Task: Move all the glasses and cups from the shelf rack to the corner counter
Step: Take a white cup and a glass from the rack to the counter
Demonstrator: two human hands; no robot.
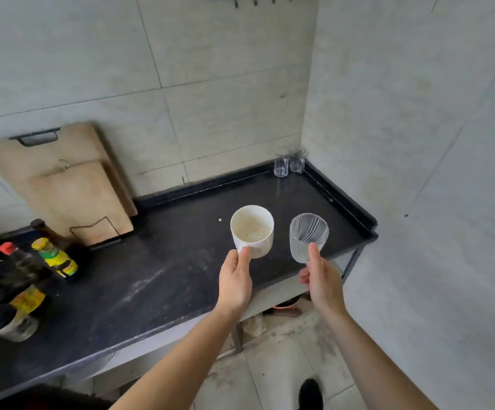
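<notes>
My left hand [236, 281] grips a white ceramic mug [252, 230] by its handle, holding it over the dark counter [166, 261]. My right hand [320, 276] holds a clear ribbed glass [308, 236] by its lower side, just right of the mug and above the counter's front right part. Both are tilted so that their open mouths face me. Two small clear glasses [289, 161] stand side by side in the far right corner of the counter, against the walls. The shelf rack is out of view.
Two wooden cutting boards [63, 184] lean against the back wall on a wire stand. Several sauce bottles [27, 279] crowd the left end of the counter. A raised lip [341, 196] borders the counter's back and right side. Tiled floor lies below.
</notes>
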